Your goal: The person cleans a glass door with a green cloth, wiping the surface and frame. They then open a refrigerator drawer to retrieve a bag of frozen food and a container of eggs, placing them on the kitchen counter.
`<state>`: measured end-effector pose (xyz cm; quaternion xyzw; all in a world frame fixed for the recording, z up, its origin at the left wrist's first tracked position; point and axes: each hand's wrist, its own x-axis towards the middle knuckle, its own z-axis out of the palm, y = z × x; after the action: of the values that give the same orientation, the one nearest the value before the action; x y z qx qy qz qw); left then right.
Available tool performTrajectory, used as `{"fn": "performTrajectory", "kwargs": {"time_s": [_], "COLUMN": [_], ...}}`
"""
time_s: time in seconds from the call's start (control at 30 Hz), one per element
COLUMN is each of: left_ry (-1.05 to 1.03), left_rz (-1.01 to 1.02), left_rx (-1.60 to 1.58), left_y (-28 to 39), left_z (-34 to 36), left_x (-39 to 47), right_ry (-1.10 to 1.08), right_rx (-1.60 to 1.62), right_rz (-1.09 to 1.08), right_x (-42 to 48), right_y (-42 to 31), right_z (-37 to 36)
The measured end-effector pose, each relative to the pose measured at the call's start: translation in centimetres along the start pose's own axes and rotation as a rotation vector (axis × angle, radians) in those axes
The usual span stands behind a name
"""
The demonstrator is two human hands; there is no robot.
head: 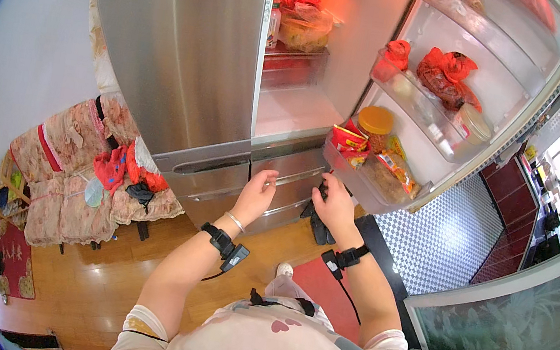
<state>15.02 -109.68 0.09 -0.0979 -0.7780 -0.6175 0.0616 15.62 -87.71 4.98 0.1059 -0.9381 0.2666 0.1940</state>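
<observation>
Both my hands are raised before the open right side of a steel refrigerator [211, 56]. My left hand [256, 193] has loosely curled fingers and holds nothing; it is in front of the lower drawer fronts [287, 179]. My right hand [334, 203] is also empty, its fingers and thumb bent apart, just below the door's bottom bin [370, 188]. That bin holds a jar with a yellow lid [375, 120], red snack packets [349, 137] and a bag of brown food [394, 176]. The bin above carries red plastic bags [449, 75] and a lidded tub [472, 123].
Inside the refrigerator, a bagged bundle [306, 29] and a bottle [273, 24] stand on a shelf above a clear drawer [295, 71]. A floral sofa [74, 204] with clothes is at left. At right are a checkered floor [440, 231] and a sliding glass door [503, 317].
</observation>
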Motion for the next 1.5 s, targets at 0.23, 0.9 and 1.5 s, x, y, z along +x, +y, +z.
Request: {"fn": "performTrajectory", "kwargs": {"time_s": [0.23,0.9,1.5], "left_ry": [0.060,0.072,0.180], "left_rz": [-0.029,0.199,0.293], "left_rx": [0.008,0.771,0.908], "left_y": [-2.5,-1.3,-0.2], "left_z": [-1.2,-1.1,-2.8], "left_x": [4.9,13.4,16.3], "right_ry": [-0.135,-0.407,-0.404], "right_rx": [0.733,1.473,1.000], "right_rz": [0.184,0.874,0.549], "right_x": [14.5,40.9,31.7], "right_y": [-0.2,7.8,9.0], "right_z": [8.2,29.0,29.1]}}
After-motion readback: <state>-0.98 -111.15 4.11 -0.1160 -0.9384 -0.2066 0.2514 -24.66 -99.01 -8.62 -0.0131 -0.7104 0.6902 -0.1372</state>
